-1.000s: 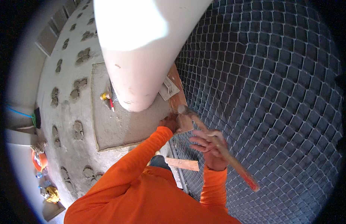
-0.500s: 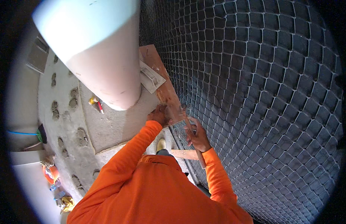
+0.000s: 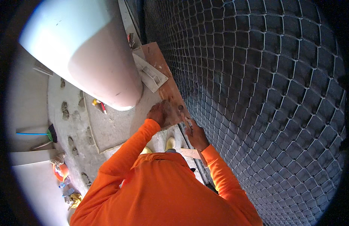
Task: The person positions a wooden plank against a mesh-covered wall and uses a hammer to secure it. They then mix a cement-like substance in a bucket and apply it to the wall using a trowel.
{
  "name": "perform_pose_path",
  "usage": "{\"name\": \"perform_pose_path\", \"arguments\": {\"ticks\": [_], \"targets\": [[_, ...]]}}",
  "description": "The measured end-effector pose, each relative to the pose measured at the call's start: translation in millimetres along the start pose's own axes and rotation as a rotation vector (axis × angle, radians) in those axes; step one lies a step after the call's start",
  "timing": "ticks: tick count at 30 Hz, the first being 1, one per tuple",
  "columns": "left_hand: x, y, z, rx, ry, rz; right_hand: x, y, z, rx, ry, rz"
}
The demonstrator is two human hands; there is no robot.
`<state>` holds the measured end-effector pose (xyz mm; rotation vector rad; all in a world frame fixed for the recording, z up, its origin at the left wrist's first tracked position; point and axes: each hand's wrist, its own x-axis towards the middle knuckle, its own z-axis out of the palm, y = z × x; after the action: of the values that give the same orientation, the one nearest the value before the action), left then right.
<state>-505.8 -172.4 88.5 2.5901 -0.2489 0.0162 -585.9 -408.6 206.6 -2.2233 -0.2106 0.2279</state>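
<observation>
A reddish-brown wooden board (image 3: 170,86) stretches along the mesh, and its near end lies between my hands. My left hand (image 3: 157,113) is bent at the board's left edge, fingers curled; what they pinch or press is not clear. My right hand (image 3: 197,136) is wrapped round the wooden handle of a hammer, whose dark round head (image 3: 181,108) is over the board's near end. Part of the handle is hidden by the hand. A pale plastering float (image 3: 151,77) with a raised handle rests partly on the board, farther away.
A thick pale column (image 3: 103,56) stands at left on a mortar-covered slab (image 3: 108,130). Chain-link mesh (image 3: 257,94) over dark sheeting fills the right. A red-and-yellow tool (image 3: 101,105) lies by the column. Footprints mark the floor; a broom (image 3: 52,133) is at far left.
My right hand has dropped slightly and shifted left, and the hammer head now sits over the board rather than beside its edge. My left hand stays near the same spot.
</observation>
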Motion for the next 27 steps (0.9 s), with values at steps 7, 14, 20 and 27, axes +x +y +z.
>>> {"name": "perform_pose_path", "arguments": {"ticks": [7, 14, 20, 27], "targets": [[29.6, -24.8, -34.9, -1.103, -0.023, -0.204, 3.1, 12.4, 5.4, 0.008, 0.008, -0.026], [79.1, -8.2, -16.6, -1.583, -0.106, -0.151, 2.5, 9.1, 5.2, 0.095, -0.04, 0.11], [76.7, -17.1, 8.1, -0.957, -0.075, -0.057, -0.6, 3.1, 3.8, 0.108, -0.016, 0.099], [60.4, 7.2, -17.6, -0.72, 0.044, -0.035, -2.4, 16.9, 14.2, 0.081, -0.003, 0.092]]}}
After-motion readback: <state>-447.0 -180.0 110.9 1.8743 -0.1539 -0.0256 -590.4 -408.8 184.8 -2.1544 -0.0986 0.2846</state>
